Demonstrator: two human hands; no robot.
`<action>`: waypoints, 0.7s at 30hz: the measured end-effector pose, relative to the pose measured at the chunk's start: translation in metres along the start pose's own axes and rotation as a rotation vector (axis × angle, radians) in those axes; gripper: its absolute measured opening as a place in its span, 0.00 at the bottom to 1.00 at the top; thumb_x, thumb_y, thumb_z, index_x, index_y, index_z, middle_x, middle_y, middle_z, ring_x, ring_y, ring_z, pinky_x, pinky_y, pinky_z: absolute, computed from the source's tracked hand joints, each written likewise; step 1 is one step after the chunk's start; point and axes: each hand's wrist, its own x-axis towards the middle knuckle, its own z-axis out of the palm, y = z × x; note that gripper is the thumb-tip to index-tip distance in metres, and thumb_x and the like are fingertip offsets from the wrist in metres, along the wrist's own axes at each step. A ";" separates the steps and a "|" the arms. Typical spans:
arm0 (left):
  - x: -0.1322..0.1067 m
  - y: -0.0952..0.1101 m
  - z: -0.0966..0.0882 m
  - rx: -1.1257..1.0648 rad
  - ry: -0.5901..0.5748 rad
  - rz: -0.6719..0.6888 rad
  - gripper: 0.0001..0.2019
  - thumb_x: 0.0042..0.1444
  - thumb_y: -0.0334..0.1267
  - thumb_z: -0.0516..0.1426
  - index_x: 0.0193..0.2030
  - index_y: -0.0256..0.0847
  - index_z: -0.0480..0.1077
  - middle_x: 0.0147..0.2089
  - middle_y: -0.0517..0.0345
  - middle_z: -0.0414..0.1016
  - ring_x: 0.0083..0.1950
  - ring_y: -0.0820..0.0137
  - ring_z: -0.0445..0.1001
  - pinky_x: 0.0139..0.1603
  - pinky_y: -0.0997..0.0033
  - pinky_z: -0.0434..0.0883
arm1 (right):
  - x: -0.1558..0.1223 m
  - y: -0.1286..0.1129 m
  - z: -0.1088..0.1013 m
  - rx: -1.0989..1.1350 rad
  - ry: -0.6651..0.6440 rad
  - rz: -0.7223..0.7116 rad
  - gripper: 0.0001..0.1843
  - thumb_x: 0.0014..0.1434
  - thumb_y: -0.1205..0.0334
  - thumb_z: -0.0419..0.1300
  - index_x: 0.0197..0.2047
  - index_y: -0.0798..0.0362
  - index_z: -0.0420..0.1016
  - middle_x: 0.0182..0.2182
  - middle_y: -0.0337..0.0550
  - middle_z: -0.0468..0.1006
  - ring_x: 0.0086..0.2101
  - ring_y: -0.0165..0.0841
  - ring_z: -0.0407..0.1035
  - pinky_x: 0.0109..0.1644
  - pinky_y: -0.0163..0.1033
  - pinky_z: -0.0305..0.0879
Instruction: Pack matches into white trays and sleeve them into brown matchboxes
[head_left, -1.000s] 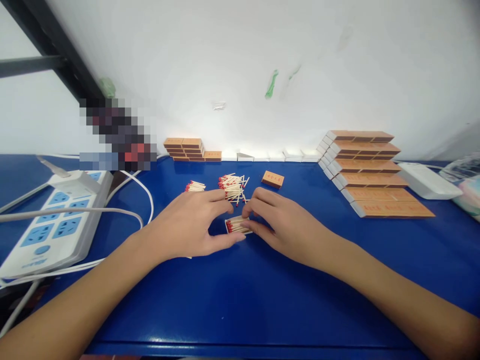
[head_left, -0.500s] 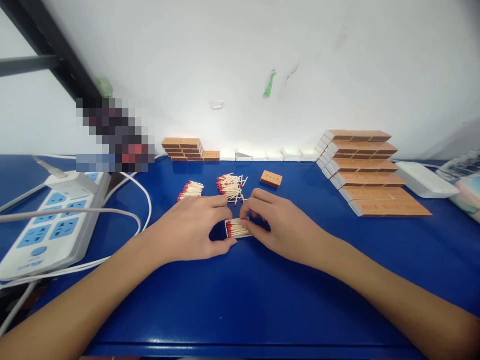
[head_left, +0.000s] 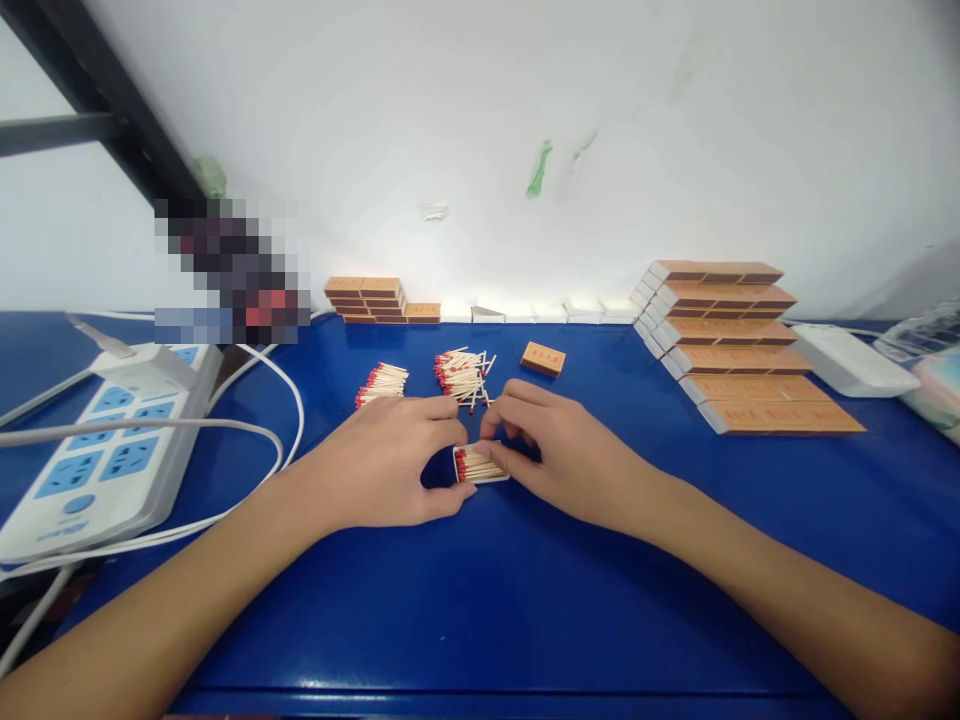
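A small white matchbox tray filled with red-tipped matches lies on the blue table. My left hand pinches its left end between thumb and forefinger. My right hand grips its right end, fingers curled over it. Just behind my hands lie a loose pile of matches and a smaller neat bundle of matches. A single orange matchbox sleeve lies behind my right hand.
Stepped stacks of orange matchboxes stand at the right, a smaller stack at the back wall beside a row of white trays. A white power strip with cables lies left. A white box sits far right.
The tray has settled slightly lower and nearer to me between both hands; the fingers have closed tighter round its ends. Nothing else on the table has moved.
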 end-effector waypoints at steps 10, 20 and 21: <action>0.000 -0.002 -0.004 0.067 -0.043 -0.033 0.16 0.62 0.52 0.63 0.44 0.41 0.79 0.40 0.59 0.75 0.36 0.68 0.74 0.35 0.65 0.64 | 0.007 0.040 -0.007 -0.166 0.035 0.081 0.06 0.71 0.63 0.57 0.49 0.51 0.74 0.45 0.46 0.74 0.39 0.37 0.71 0.43 0.44 0.67; 0.000 0.000 -0.006 0.059 -0.081 -0.052 0.16 0.63 0.53 0.61 0.43 0.41 0.79 0.40 0.60 0.75 0.37 0.68 0.73 0.36 0.64 0.64 | 0.010 0.053 -0.013 -0.153 -0.068 0.003 0.11 0.76 0.63 0.50 0.42 0.51 0.71 0.43 0.47 0.70 0.42 0.38 0.68 0.47 0.45 0.66; 0.000 0.000 -0.006 0.059 -0.085 -0.052 0.16 0.63 0.53 0.61 0.43 0.41 0.79 0.40 0.59 0.75 0.37 0.68 0.73 0.36 0.64 0.64 | 0.010 0.054 -0.014 -0.147 -0.083 -0.006 0.11 0.76 0.62 0.49 0.43 0.51 0.71 0.43 0.47 0.70 0.42 0.38 0.68 0.47 0.45 0.66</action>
